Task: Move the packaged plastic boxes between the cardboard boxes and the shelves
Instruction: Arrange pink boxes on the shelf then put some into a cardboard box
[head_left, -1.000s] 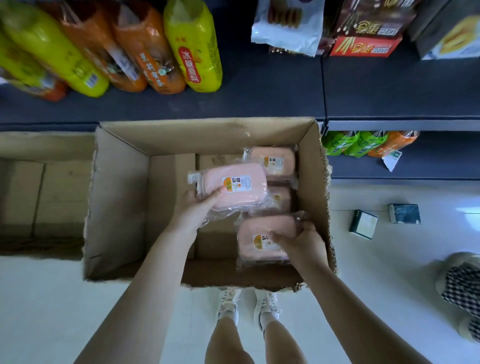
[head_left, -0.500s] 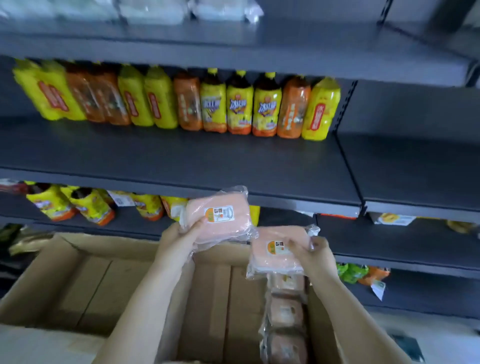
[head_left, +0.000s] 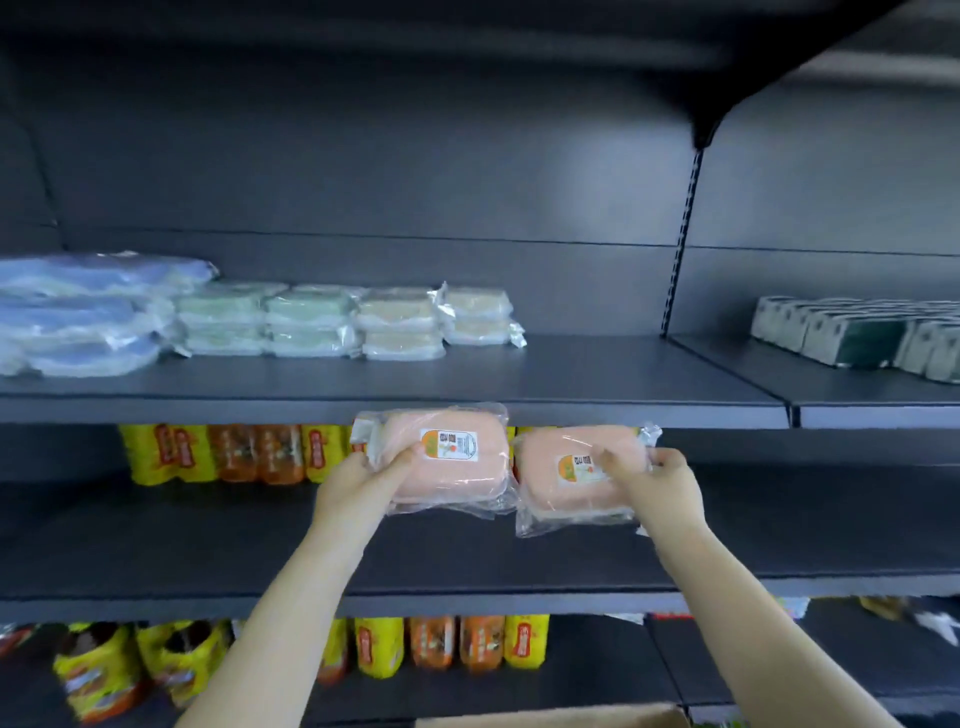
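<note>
Facing dark grey metal shelving, both arms stretched up and forward. Gripping in the left hand (head_left: 358, 480) a pink rounded plastic box sealed in clear film (head_left: 447, 457), with the thumb laid across its near face beside the orange-and-white label and the fingers hidden behind. Gripping in the right hand (head_left: 660, 488) a second pink film-wrapped plastic box (head_left: 576, 473), with the thumb on the label and the fingers curled round the right end. Held side by side in the air, film edges touching or nearly so, just below the front lip of the upper dark shelf (head_left: 571, 374) and resting on no board. On that shelf, to the far left: blue wrapped boxes (head_left: 78, 317), then pale green wrapped boxes (head_left: 270, 322), then beige wrapped boxes (head_left: 431, 322), all stacked. To the far right, on the neighbouring board, a row of white-and-green cartons (head_left: 857, 332). Behind the pink boxes, at the back of the middle shelf (head_left: 156, 551), yellow and orange bottles (head_left: 218, 452). One level down, more yellow and orange bottles (head_left: 452, 649). At the near bottom edge, the rim of a brown cardboard box (head_left: 550, 717).
</note>
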